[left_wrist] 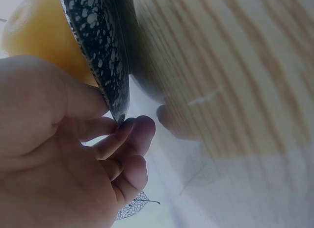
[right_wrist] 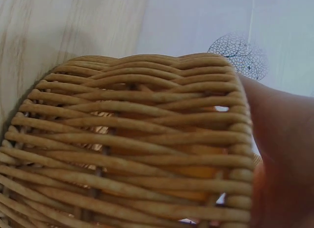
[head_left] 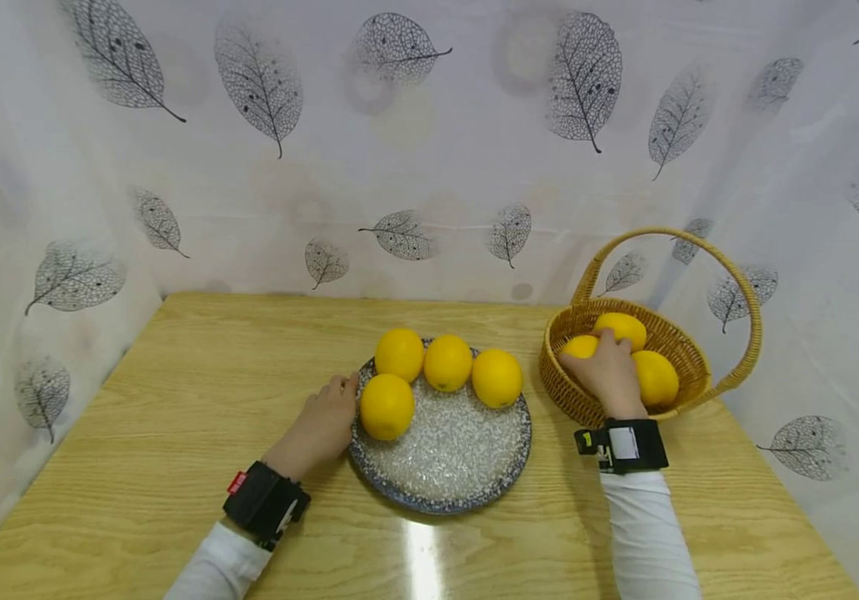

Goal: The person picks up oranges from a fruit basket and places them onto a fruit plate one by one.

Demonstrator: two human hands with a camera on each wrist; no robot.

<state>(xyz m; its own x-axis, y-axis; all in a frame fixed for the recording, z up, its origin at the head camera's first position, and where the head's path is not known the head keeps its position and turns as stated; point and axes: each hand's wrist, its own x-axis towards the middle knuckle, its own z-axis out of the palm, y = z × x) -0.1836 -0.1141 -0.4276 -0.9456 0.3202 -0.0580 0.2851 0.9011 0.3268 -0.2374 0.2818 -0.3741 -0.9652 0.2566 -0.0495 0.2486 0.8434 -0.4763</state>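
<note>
A speckled grey plate [head_left: 447, 458] with a dark rim lies on the table. Along its back and left side sit several round yellow oranges [head_left: 447, 363]. My left hand [head_left: 324, 421] pinches the left rim of this plate between thumb and fingers, as the left wrist view also shows. Inside the wicker basket [head_left: 571, 397], my right hand [head_left: 609, 373] curls its thumb and fingers round the left orange [head_left: 579, 346]. Beside that hand are a back orange [head_left: 621, 327] and a right orange [head_left: 656, 379]. Basket weave [right_wrist: 127, 139] hides most of the grip in the right wrist view.
The basket's tall arched handle [head_left: 747, 317] rises over its right side. Behind the wooden table [head_left: 197, 375] hangs a white curtain [head_left: 429, 167] printed with leaves, which also lines both sides.
</note>
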